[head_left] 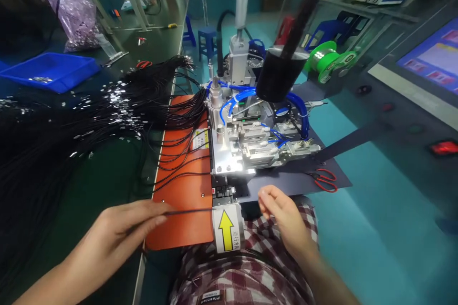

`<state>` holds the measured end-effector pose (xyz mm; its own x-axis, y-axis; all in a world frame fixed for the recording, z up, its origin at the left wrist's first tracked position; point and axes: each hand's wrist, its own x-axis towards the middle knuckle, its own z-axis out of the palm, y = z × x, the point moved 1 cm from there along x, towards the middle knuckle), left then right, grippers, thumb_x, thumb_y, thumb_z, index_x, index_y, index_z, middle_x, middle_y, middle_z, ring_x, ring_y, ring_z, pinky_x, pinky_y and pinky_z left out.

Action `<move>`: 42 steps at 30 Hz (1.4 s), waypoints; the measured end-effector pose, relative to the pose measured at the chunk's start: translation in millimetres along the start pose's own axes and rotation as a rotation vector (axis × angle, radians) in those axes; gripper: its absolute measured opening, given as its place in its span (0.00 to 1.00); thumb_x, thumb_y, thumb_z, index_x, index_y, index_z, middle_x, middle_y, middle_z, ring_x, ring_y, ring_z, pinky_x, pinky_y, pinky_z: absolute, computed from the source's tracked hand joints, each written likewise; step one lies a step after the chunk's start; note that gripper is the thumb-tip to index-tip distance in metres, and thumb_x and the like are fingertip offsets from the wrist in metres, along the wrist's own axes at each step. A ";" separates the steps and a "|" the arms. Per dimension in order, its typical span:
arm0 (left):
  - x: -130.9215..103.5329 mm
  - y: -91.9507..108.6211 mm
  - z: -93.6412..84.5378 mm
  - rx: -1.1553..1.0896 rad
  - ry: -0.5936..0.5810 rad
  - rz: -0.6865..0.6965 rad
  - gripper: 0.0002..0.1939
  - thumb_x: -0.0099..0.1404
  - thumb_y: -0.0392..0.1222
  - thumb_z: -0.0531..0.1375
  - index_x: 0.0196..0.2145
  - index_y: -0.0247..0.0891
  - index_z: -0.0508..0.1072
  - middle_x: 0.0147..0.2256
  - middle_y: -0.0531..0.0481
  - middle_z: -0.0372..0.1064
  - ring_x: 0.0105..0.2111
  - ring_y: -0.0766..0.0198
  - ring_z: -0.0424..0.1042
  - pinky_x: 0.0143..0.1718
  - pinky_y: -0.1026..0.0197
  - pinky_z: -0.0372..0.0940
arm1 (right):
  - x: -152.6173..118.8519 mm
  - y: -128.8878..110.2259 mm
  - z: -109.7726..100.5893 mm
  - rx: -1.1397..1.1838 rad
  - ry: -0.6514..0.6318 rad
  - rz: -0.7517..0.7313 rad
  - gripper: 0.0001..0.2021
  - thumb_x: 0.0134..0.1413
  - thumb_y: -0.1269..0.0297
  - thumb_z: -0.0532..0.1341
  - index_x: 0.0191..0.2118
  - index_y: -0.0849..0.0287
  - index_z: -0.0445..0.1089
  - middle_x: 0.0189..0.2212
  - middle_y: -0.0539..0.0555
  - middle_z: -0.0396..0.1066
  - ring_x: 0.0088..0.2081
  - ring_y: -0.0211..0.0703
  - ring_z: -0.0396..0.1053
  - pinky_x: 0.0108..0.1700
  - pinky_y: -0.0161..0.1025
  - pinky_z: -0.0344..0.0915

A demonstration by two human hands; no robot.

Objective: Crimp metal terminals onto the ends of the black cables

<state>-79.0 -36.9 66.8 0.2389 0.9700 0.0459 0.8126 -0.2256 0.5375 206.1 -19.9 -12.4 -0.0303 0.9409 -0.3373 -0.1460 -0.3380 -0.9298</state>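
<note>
My left hand (pixel 125 228) pinches a thin black cable (pixel 189 211) between thumb and fingers. The cable runs right, over the orange board (pixel 179 228), to the machine's belt end, which bears a yellow arrow label (pixel 226 231). My right hand (pixel 281 212) hovers right of that end, its fingers curled together; anything held in them is too small to make out. Just ahead stands the metal machine (pixel 250 143) with blue air tubes. Several black cables (pixel 184 147) lie across the orange board, their ends along the machine's left side.
A large heap of black cables (pixel 118 105) with shiny ends covers the left table, near a blue tray (pixel 53 71). Red-handled scissors (pixel 325 180) lie right of the machine. A black cylinder (pixel 279 76) hangs above it. A green spool (pixel 325 59) and a screen (pixel 436 57) are at right.
</note>
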 end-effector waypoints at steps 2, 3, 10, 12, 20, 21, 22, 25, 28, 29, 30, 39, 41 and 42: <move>11.0 -2.4 1.0 -0.060 -0.052 0.027 0.12 0.63 0.48 0.55 0.42 0.48 0.73 0.38 0.55 0.75 0.36 0.63 0.73 0.37 0.67 0.67 | -5.8 -6.8 9.8 -0.034 -0.080 -0.012 0.09 0.51 0.57 0.62 0.35 0.57 0.68 0.21 0.46 0.60 0.21 0.36 0.56 0.23 0.34 0.54; 14.7 -3.9 5.2 -0.058 -0.076 0.052 0.12 0.63 0.47 0.56 0.43 0.47 0.73 0.39 0.55 0.74 0.37 0.63 0.73 0.38 0.67 0.67 | -8.0 -9.8 14.7 -0.034 -0.112 -0.028 0.10 0.50 0.59 0.63 0.37 0.57 0.68 0.23 0.47 0.61 0.22 0.36 0.57 0.24 0.34 0.56; 33.0 19.5 43.5 0.072 -0.206 0.138 0.12 0.65 0.45 0.51 0.42 0.43 0.71 0.37 0.49 0.72 0.37 0.59 0.70 0.40 0.59 0.65 | -4.5 -11.2 30.8 0.004 -0.108 -0.082 0.05 0.51 0.65 0.62 0.34 0.58 0.68 0.25 0.48 0.67 0.25 0.37 0.65 0.29 0.35 0.62; 40.7 37.4 48.7 0.016 -0.269 0.146 0.12 0.66 0.44 0.50 0.40 0.42 0.71 0.35 0.49 0.70 0.36 0.59 0.69 0.37 0.58 0.64 | -3.8 -9.1 31.2 0.003 -0.124 -0.086 0.04 0.51 0.66 0.62 0.34 0.58 0.68 0.25 0.48 0.67 0.26 0.37 0.66 0.31 0.35 0.63; 51.4 62.4 68.0 -0.789 -0.500 -0.290 0.13 0.63 0.49 0.54 0.37 0.38 0.73 0.23 0.54 0.65 0.18 0.72 0.56 0.17 0.69 0.50 | -7.9 -19.5 21.3 0.080 -0.108 -0.063 0.08 0.52 0.59 0.62 0.36 0.56 0.68 0.27 0.48 0.67 0.25 0.37 0.64 0.29 0.34 0.62; 50.8 61.8 70.3 -0.871 -0.525 -0.341 0.14 0.62 0.49 0.55 0.37 0.37 0.73 0.22 0.55 0.64 0.16 0.73 0.52 0.15 0.70 0.46 | -7.8 -20.3 20.3 0.099 -0.114 -0.058 0.08 0.53 0.58 0.62 0.35 0.57 0.68 0.26 0.49 0.67 0.25 0.37 0.64 0.29 0.34 0.62; 50.5 61.3 72.2 -0.927 -0.532 -0.371 0.14 0.62 0.48 0.55 0.38 0.36 0.73 0.21 0.55 0.64 0.16 0.74 0.50 0.15 0.70 0.43 | -7.5 -20.5 19.6 0.117 -0.120 -0.053 0.09 0.53 0.57 0.61 0.35 0.57 0.68 0.26 0.49 0.68 0.25 0.37 0.64 0.30 0.35 0.61; 51.6 60.6 76.1 -1.003 -0.513 -0.387 0.14 0.63 0.47 0.55 0.40 0.36 0.73 0.23 0.54 0.66 0.15 0.76 0.50 0.14 0.71 0.43 | -5.0 -18.4 19.4 0.183 -0.131 -0.032 0.11 0.54 0.55 0.60 0.34 0.58 0.69 0.26 0.49 0.68 0.24 0.37 0.63 0.30 0.35 0.60; 53.1 59.8 78.2 -1.020 -0.513 -0.388 0.14 0.63 0.47 0.55 0.41 0.36 0.72 0.23 0.54 0.66 0.15 0.76 0.50 0.14 0.71 0.43 | -2.8 -16.7 20.8 0.218 -0.144 -0.023 0.11 0.55 0.54 0.60 0.33 0.58 0.69 0.25 0.49 0.67 0.23 0.35 0.62 0.29 0.34 0.59; 53.4 59.3 78.5 -1.013 -0.508 -0.385 0.14 0.63 0.47 0.55 0.41 0.36 0.72 0.23 0.54 0.66 0.15 0.76 0.51 0.14 0.71 0.44 | -2.7 -16.8 21.6 0.216 -0.148 -0.029 0.12 0.55 0.54 0.59 0.33 0.58 0.69 0.24 0.48 0.67 0.23 0.35 0.62 0.29 0.33 0.59; 53.6 58.8 78.5 -1.000 -0.499 -0.382 0.14 0.62 0.47 0.56 0.40 0.36 0.72 0.23 0.54 0.66 0.15 0.76 0.52 0.14 0.71 0.44 | -2.9 -17.2 22.4 0.209 -0.153 -0.037 0.12 0.55 0.54 0.59 0.32 0.58 0.69 0.24 0.48 0.67 0.23 0.35 0.62 0.29 0.33 0.59; 54.5 60.8 74.0 -0.877 -0.409 -0.311 0.11 0.61 0.47 0.57 0.35 0.36 0.71 0.19 0.58 0.58 0.15 0.76 0.53 0.13 0.72 0.47 | -8.0 -16.2 28.1 0.028 -0.062 -0.137 0.06 0.50 0.64 0.63 0.27 0.58 0.68 0.21 0.47 0.64 0.21 0.34 0.58 0.24 0.32 0.57; 55.8 63.4 74.0 -0.880 -0.376 -0.302 0.10 0.60 0.45 0.58 0.36 0.37 0.71 0.19 0.59 0.58 0.14 0.75 0.53 0.13 0.72 0.48 | -9.2 -15.2 30.8 -0.018 -0.043 -0.149 0.06 0.50 0.65 0.63 0.26 0.59 0.67 0.21 0.47 0.64 0.22 0.35 0.57 0.24 0.32 0.57; 56.5 64.7 74.6 -0.902 -0.359 -0.312 0.10 0.59 0.45 0.59 0.36 0.37 0.71 0.19 0.59 0.58 0.14 0.75 0.53 0.13 0.72 0.48 | -10.4 -14.6 32.9 -0.043 -0.026 -0.154 0.06 0.50 0.66 0.63 0.25 0.59 0.67 0.20 0.47 0.63 0.22 0.35 0.57 0.24 0.32 0.57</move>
<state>26.7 -3.5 41.3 0.3507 0.8559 -0.3800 0.1974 0.3291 0.9234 176.0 -24.1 9.6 -0.0362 0.9818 -0.1866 -0.1083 -0.1895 -0.9759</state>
